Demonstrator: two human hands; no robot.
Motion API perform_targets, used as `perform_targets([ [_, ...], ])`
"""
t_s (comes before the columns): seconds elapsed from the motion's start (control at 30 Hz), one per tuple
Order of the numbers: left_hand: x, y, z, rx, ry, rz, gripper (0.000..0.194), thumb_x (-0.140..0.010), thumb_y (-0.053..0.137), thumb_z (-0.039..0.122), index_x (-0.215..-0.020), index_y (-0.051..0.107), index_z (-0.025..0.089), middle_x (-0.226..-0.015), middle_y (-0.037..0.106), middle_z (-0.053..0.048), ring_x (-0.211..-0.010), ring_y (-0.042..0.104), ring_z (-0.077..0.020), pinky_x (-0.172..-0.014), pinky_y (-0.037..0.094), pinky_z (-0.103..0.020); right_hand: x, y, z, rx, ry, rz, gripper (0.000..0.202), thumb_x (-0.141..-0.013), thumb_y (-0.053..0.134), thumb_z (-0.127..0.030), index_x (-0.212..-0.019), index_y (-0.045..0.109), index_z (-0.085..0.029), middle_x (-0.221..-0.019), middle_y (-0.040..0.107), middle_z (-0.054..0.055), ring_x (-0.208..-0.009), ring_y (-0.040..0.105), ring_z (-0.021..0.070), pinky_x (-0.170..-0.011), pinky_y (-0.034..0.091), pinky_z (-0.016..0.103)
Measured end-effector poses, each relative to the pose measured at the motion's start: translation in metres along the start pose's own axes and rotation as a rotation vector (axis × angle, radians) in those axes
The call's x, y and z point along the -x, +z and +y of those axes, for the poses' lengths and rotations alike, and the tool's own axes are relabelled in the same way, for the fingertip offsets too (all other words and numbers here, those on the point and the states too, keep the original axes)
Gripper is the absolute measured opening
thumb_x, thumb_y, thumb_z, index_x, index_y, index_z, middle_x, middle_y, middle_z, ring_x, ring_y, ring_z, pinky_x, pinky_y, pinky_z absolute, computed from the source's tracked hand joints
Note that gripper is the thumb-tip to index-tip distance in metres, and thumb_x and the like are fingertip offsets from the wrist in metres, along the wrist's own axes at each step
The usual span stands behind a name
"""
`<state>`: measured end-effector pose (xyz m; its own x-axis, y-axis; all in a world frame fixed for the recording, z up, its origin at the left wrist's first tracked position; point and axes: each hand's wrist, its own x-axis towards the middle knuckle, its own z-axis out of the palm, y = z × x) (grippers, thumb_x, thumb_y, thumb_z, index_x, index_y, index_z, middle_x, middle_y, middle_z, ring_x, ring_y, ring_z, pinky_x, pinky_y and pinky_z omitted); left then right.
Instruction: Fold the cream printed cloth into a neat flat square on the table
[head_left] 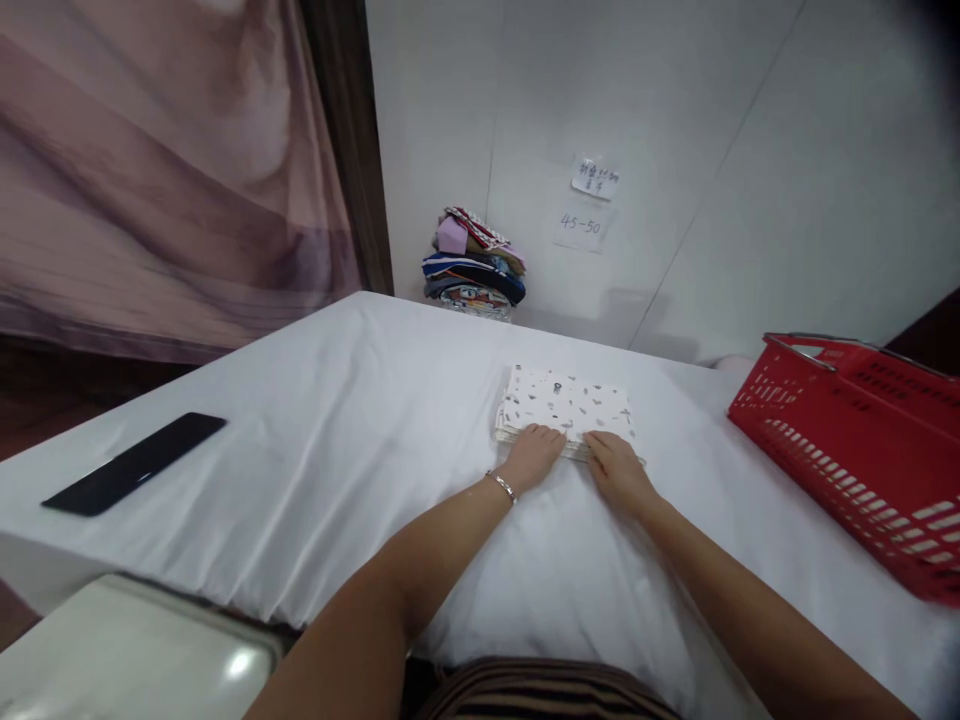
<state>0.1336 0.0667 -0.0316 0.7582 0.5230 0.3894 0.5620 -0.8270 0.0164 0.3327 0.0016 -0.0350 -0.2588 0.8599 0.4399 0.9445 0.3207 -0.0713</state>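
Note:
A folded white cloth with small dark prints (566, 400) lies flat on a white-covered table (420, 400). At its near edge, left of centre, is my left hand (534, 455), its fingers closed round the folded layers; a silvery bracelet circles that wrist. My right hand (616, 468) grips the same edge further right, thumb side towards the left hand. Both thumbs are mostly hidden, and a short gap separates the hands.
A red plastic basket (862, 440) stands at the right. On the left lies a flat black object (135, 465). Behind the table's far edge is a stack of folded fabrics (474, 265). Two paper signs (583, 226) are on the wall. A pale glossy surface (135, 660) shows at lower left.

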Motion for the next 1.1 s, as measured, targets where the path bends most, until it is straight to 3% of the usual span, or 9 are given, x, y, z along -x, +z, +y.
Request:
perform_targets([
  [0.1,0.003,-0.009,-0.005,0.049,-0.019,0.022,0.018,-0.091,0.044,0.014,-0.104,0.056,0.017,-0.104,0.064,-0.005,-0.100,0.055,-0.0176,-0.089,0.038,-0.033,0.004,0.011,0.002,-0.052,-0.057,0.020,0.041,-0.089,0.039,-0.017,-0.127,0.053,-0.017,-0.123,0.058,0.014,-0.112,0.053,0.0259,-0.095,0.043,0.045],
  [0.2,0.012,-0.029,-0.026,0.142,-0.121,0.055,0.016,-0.091,0.046,0.023,-0.096,0.060,0.018,-0.101,0.065,-0.006,-0.101,0.055,-0.0195,-0.090,0.039,-0.035,0.009,0.015,0.006,-0.068,-0.057,0.020,0.041,-0.088,0.039,-0.017,-0.127,0.053,-0.018,-0.124,0.058,0.014,-0.113,0.054,0.0263,-0.096,0.043,0.047],
  [0.33,0.030,-0.046,-0.067,0.436,-0.611,0.197,0.022,-0.088,0.048,0.028,-0.100,0.064,0.019,-0.103,0.067,-0.006,-0.094,0.060,-0.0176,-0.083,0.044,-0.030,0.000,0.002,-0.005,-0.066,-0.001,-0.008,0.040,-0.087,0.043,-0.020,-0.125,0.055,-0.020,-0.125,0.058,0.013,-0.113,0.053,0.0286,-0.096,0.043,0.049],
  [0.4,0.038,-0.045,-0.081,0.657,-0.839,0.178,0.021,-0.085,0.050,0.026,-0.095,0.066,0.018,-0.095,0.069,-0.005,-0.082,0.063,-0.0153,-0.074,0.047,-0.027,-0.017,-0.006,-0.020,-0.088,0.006,0.009,0.037,-0.089,0.042,-0.022,-0.123,0.057,-0.021,-0.126,0.057,0.013,-0.115,0.052,0.0286,-0.095,0.043,0.049],
  [0.47,0.043,-0.041,-0.087,0.860,-0.948,0.108,0.020,-0.082,0.051,0.027,-0.087,0.068,0.017,-0.083,0.070,-0.004,-0.071,0.063,-0.0139,-0.064,0.047,-0.024,-0.039,-0.011,-0.040,-0.164,-0.044,0.014,0.033,-0.091,0.042,-0.024,-0.118,0.060,-0.021,-0.121,0.060,0.011,-0.112,0.054,0.0268,-0.094,0.044,0.046],
  [0.57,0.045,-0.035,-0.085,1.021,-0.988,0.046,0.022,-0.080,0.054,0.033,-0.083,0.068,0.016,-0.075,0.069,-0.003,-0.063,0.062,-0.0131,-0.054,0.045,-0.021,-0.074,-0.009,-0.071,-0.304,-0.068,-0.019,0.025,-0.091,0.044,-0.023,-0.100,0.067,-0.022,-0.105,0.066,0.008,-0.097,0.059,0.0223,-0.087,0.046,0.039],
  [0.7,0.045,-0.035,-0.081,1.023,-0.981,-0.020,0.024,-0.078,0.055,0.035,-0.078,0.068,0.015,-0.066,0.067,-0.003,-0.059,0.061,-0.0124,-0.052,0.043,-0.020,-0.102,0.007,-0.097,-0.301,-0.023,-0.063,0.016,-0.088,0.053,-0.025,-0.090,0.068,-0.021,-0.094,0.067,0.006,-0.090,0.058,0.0202,-0.081,0.044,0.034],
  [0.9,0.046,-0.032,-0.083,0.945,-0.917,-0.038,0.024,-0.078,0.054,0.035,-0.073,0.066,0.016,-0.057,0.063,-0.001,-0.054,0.058,-0.0124,-0.052,0.040,-0.022,-0.106,0.024,-0.104,-0.241,0.049,-0.114,0.012,-0.087,0.055,-0.024,-0.085,0.066,-0.020,-0.089,0.064,0.005,-0.087,0.055,0.0192,-0.079,0.041,0.031],
  [1.1,0.045,-0.031,-0.082,1.014,-0.952,-0.004,0.017,-0.076,0.057,0.032,-0.072,0.063,0.016,-0.061,0.063,-0.001,-0.055,0.059,-0.0122,-0.053,0.041,-0.022,-0.108,0.027,-0.103,-0.330,0.105,-0.045,0.022,-0.090,0.045,-0.019,-0.074,0.061,-0.020,-0.078,0.060,0.004,-0.077,0.055,0.0166,-0.070,0.041,0.028],
])
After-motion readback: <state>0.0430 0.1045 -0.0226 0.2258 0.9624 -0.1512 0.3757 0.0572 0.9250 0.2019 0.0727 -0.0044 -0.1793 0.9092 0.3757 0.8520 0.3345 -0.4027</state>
